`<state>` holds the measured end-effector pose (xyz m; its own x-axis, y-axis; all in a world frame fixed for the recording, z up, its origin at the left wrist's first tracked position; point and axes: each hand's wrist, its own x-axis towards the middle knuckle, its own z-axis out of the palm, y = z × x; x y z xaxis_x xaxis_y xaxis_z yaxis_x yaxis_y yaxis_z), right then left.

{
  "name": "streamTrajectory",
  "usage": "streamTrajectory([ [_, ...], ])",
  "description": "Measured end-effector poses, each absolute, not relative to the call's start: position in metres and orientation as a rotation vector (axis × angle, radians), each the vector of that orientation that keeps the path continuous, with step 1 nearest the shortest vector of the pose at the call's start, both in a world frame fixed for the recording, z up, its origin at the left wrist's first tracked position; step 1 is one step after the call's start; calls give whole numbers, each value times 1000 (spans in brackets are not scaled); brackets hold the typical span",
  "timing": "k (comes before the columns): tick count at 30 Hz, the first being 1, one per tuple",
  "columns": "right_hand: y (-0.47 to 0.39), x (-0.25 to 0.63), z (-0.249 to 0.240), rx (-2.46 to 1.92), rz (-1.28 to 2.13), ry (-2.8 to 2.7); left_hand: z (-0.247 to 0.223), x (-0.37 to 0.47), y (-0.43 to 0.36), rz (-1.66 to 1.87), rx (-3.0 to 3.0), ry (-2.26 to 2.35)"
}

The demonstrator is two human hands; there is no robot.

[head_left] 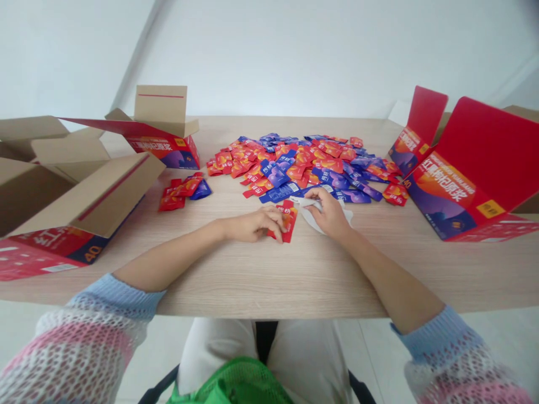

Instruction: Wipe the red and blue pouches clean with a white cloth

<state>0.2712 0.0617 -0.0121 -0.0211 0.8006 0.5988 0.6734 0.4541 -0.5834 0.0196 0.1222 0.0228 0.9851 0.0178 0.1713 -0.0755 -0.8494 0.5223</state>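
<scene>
Red sachet (290, 220) lay on the counter (236, 280), left hand (261, 223) palm-down, fingers half-curled over its edge, grip unclear; right hand (327, 212), fingers pinched closed, held a white cloth (312, 222) beside it.

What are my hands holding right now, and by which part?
Your right hand pinches a white cloth by its bunched upper part. Your left hand lies over the left side of a red sachet; whether it grips is unclear.
</scene>
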Motion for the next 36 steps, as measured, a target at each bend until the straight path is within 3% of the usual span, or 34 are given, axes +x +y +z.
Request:
streamTrajectory([
  [6,59,268,-12,-1270,187,-1792,14,4,139,327,2215,177],
  [12,43,249,-5,-1240,186,-1814,4,-1,146,353,2344,235],
  [24,16,207,-2,-897,312,-2396,2,18,141,-89,2576,424],
  [36,36,236,-1,-1487,-144,-2338,9,26,133,-183,2606,761],
])
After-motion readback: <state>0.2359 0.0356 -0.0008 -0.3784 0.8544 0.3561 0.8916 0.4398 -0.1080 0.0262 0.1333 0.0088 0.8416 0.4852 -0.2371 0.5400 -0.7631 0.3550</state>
